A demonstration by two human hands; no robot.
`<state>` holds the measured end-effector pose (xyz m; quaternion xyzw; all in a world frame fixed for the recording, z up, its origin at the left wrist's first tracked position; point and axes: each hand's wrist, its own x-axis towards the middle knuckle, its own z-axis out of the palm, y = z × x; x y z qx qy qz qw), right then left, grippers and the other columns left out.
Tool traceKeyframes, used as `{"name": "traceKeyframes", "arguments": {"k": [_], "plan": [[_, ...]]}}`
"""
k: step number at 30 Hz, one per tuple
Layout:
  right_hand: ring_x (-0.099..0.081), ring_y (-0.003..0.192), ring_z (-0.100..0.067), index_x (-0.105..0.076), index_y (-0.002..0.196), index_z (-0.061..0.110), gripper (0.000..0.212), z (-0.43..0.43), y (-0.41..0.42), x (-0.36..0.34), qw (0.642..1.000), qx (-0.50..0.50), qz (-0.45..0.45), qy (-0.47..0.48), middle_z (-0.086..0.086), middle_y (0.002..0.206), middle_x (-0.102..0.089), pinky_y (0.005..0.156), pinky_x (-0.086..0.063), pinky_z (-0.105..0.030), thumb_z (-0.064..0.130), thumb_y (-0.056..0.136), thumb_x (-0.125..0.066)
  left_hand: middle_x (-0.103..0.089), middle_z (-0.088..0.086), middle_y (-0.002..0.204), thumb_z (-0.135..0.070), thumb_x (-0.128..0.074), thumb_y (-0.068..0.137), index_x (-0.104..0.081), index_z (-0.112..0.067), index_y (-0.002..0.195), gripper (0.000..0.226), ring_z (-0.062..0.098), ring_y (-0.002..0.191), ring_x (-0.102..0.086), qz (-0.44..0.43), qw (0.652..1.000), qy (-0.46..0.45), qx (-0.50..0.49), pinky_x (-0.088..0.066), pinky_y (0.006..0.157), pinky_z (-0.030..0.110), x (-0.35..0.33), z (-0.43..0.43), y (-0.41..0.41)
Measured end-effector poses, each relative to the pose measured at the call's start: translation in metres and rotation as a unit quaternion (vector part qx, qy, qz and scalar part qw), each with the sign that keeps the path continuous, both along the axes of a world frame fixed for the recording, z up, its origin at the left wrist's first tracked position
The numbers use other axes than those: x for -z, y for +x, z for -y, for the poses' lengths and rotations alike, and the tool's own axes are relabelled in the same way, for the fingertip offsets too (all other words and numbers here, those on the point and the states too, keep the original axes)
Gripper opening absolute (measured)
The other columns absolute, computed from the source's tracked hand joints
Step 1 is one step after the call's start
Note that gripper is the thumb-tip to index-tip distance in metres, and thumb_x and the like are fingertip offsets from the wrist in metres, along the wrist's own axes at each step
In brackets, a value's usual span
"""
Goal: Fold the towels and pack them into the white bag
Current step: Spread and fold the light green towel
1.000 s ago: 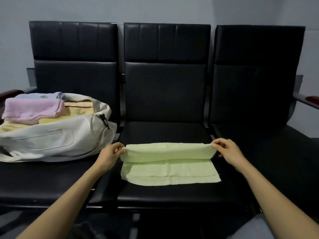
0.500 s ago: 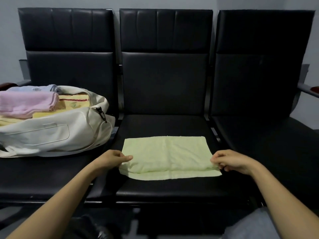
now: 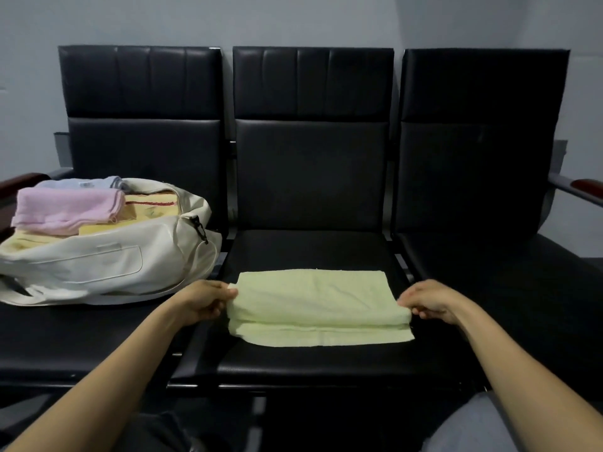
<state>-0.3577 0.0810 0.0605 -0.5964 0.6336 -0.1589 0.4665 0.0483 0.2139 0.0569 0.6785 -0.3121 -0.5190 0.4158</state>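
The left hand (image 3: 202,301) pinches the left end of the pale green rectangular terry towel (image 3: 313,298); the right hand (image 3: 430,301) pinches the right end. Gripping both ends keeps the fold straight and the layers aligned. The towel lies flat on the middle black padded surface (image 3: 310,249), its lower layer protruding toward the person, so folding is judged unfinished. The open white fabric bag (image 3: 98,265) sits just beside it on the left, holding folded towels (image 3: 68,207), close for packing.

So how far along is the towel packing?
Done: a pink towel, a blue towel and a yellow towel sit in the open white bag. In hand: left hand and right hand pinch the half-folded green towel on the middle seat. Left: finish folding, pack it.
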Motion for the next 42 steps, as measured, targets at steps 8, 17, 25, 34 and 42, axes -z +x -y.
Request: {"name": "traceKeyframes", "arguments": {"k": [8, 17, 25, 34, 42], "plan": [[-0.067, 0.068, -0.008, -0.069, 0.092, 0.014, 0.012, -0.004, 0.015, -0.118, 0.9, 0.056, 0.374, -0.216, 0.004, 0.071, -0.072, 0.063, -0.052, -0.017, 0.004, 0.09, -0.062, -0.059, 0.0, 0.057, -0.006, -0.058, 0.094, -0.062, -0.006, 0.078, 0.016, 0.003, 0.044, -0.054, 0.075, 0.957, -0.259, -0.109, -0.046, 0.046, 0.014, -0.114, 0.009, -0.007], [-0.067, 0.087, -0.007, -0.07, 0.098, 0.021, 0.046, -0.047, 0.014, -0.235, 0.778, 0.03, 0.463, -0.423, 0.004, 0.092, -0.072, 0.072, -0.053, -0.018, 0.039, 0.057, -0.079, -0.066, 0.002, 0.098, -0.027, -0.064, 0.091, -0.068, -0.015, 0.106, 0.02, 0.014, 0.085, -0.06, 0.12, 0.87, -0.443, -0.181, -0.051, 0.077, 0.029, -0.234, -0.023, -0.02], [-0.066, 0.084, -0.006, -0.068, 0.092, 0.021, 0.018, -0.037, 0.023, -0.241, 0.752, 0.061, 0.481, -0.447, 0.004, 0.089, -0.07, 0.073, -0.052, -0.019, 0.023, 0.075, -0.075, -0.065, 0.0, 0.1, -0.027, -0.071, 0.085, -0.069, -0.011, 0.107, 0.028, 0.015, 0.094, -0.056, 0.144, 0.867, -0.426, -0.216, -0.042, 0.079, 0.025, -0.254, -0.023, -0.02], [-0.068, 0.089, -0.017, -0.067, 0.094, 0.015, 0.011, 0.037, 0.038, -0.193, 0.845, 0.123, 0.376, -0.359, -0.008, 0.096, -0.07, 0.071, -0.056, -0.023, 0.006, 0.089, -0.065, -0.068, 0.01, 0.097, -0.024, -0.08, 0.077, -0.069, -0.008, 0.102, 0.032, 0.018, 0.081, -0.062, 0.176, 0.907, -0.307, -0.229, -0.052, 0.069, 0.026, -0.211, 0.056, 0.003], [-0.068, 0.09, -0.014, -0.067, 0.089, 0.019, 0.012, 0.043, 0.04, -0.192, 0.811, 0.108, 0.404, -0.408, -0.002, 0.093, -0.07, 0.078, -0.056, -0.027, 0.008, 0.09, -0.065, -0.066, -0.001, 0.089, -0.021, -0.073, 0.083, -0.069, -0.01, 0.103, 0.023, 0.014, 0.088, -0.06, 0.142, 0.882, -0.396, -0.214, -0.049, 0.077, 0.025, -0.205, 0.067, 0.0]]}}
